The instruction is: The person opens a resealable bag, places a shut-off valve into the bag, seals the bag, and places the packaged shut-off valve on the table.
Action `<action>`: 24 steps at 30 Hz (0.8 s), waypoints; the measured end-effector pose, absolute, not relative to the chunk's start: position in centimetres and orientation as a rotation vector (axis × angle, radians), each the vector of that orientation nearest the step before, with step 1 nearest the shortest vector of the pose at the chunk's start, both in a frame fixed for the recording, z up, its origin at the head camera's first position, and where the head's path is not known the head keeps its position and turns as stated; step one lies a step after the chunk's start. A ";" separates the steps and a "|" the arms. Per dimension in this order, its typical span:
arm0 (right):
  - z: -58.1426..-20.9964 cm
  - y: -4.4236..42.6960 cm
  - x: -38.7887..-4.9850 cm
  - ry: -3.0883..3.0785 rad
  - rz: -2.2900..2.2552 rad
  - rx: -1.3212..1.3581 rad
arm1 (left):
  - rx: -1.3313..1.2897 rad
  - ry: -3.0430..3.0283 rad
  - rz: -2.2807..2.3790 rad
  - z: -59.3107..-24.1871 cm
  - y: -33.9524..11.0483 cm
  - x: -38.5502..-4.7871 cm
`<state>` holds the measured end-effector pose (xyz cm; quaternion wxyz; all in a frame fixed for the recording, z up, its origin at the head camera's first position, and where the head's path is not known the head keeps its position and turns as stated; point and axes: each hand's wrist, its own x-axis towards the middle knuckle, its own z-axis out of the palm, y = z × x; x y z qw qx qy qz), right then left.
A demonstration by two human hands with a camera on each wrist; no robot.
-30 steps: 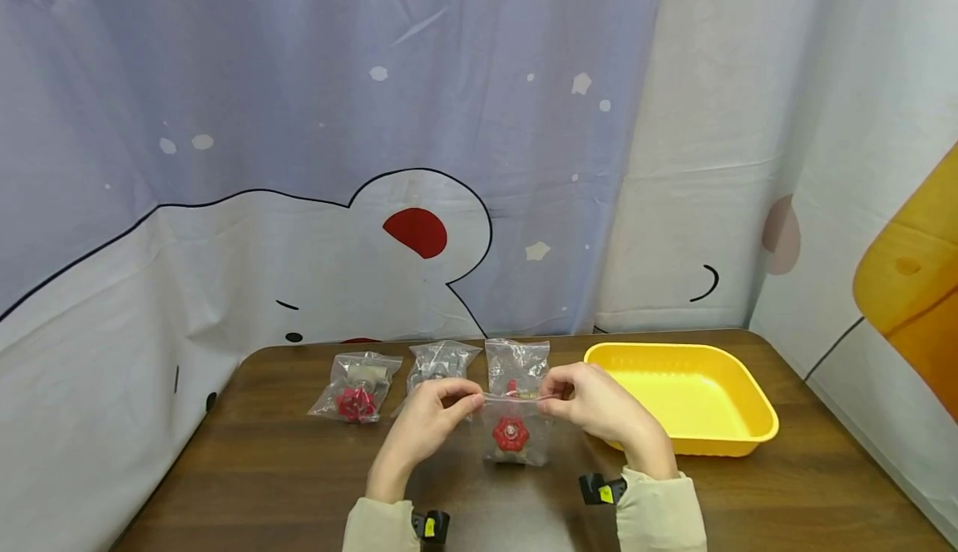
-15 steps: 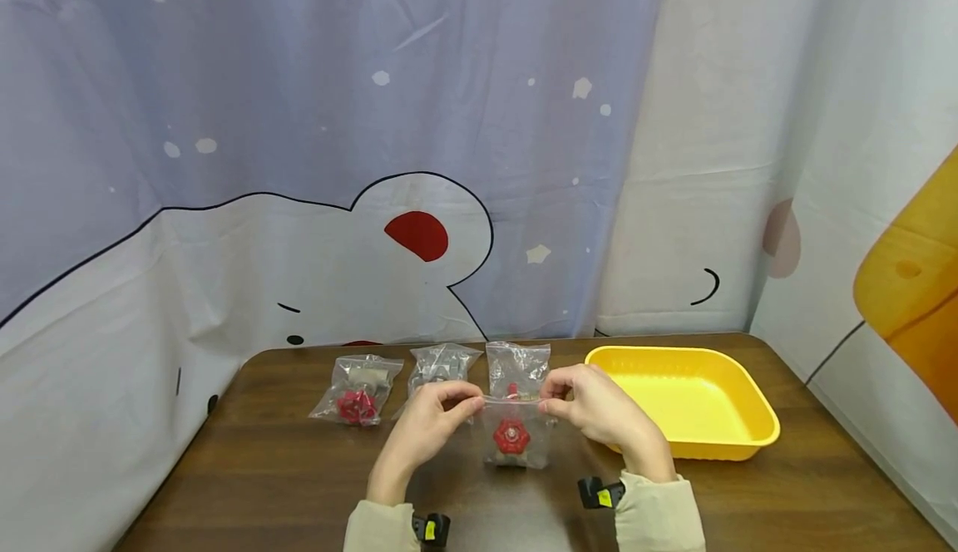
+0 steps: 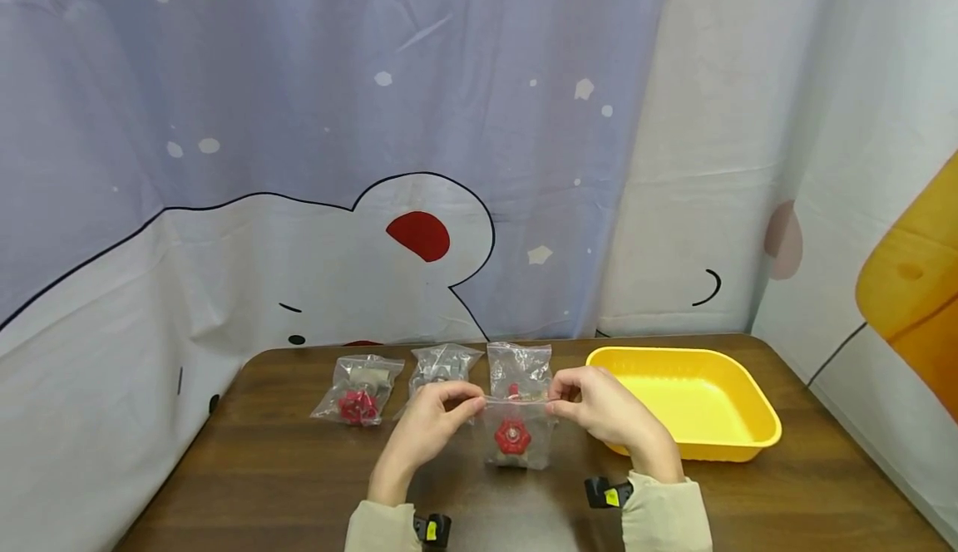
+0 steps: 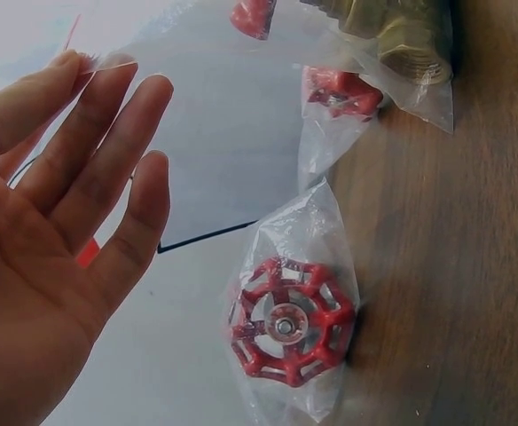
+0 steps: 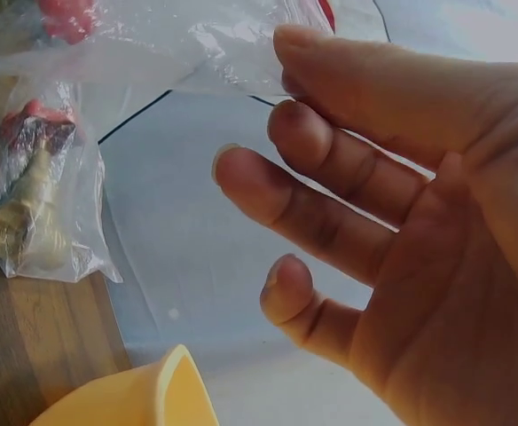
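Note:
A clear zip bag (image 3: 535, 425) holding a brass valve with a red handwheel (image 3: 512, 436) stands upright on the table between my hands. My left hand (image 3: 425, 429) pinches the left end of its top edge between thumb and forefinger. At the right end, my right hand (image 3: 609, 412) pinches the same edge. Both wrist views show the other fingers spread apart and loosely bent. In the left wrist view the valve's brass body (image 4: 414, 53) shows through the plastic. Whether the zip is closed, I cannot tell.
Behind the held bag lies another bagged valve (image 3: 518, 365). Further left are two more bags (image 3: 441, 358), (image 3: 367, 377), the nearer one partly behind my left hand. A yellow tray (image 3: 718, 444) stands at the right on the wooden table (image 3: 284, 485). A printed curtain hangs behind.
My right hand has shifted slightly to the right along the bag's top edge. The left hand and the bag stay nearly where they were.

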<state>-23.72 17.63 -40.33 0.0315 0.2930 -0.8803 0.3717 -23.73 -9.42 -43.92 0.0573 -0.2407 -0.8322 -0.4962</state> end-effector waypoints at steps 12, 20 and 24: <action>-40.3 17.7 -23.8 -2.711 1.166 0.888 | -0.732 -2.516 -1.486 -44.0 -9.4 -23.8; -40.2 18.1 -23.7 -2.706 1.173 0.886 | -0.723 -2.524 -1.473 -43.9 -9.4 -23.8; -40.2 18.2 -23.8 -2.691 1.168 0.906 | -0.716 -2.521 -1.473 -43.9 -9.4 -23.8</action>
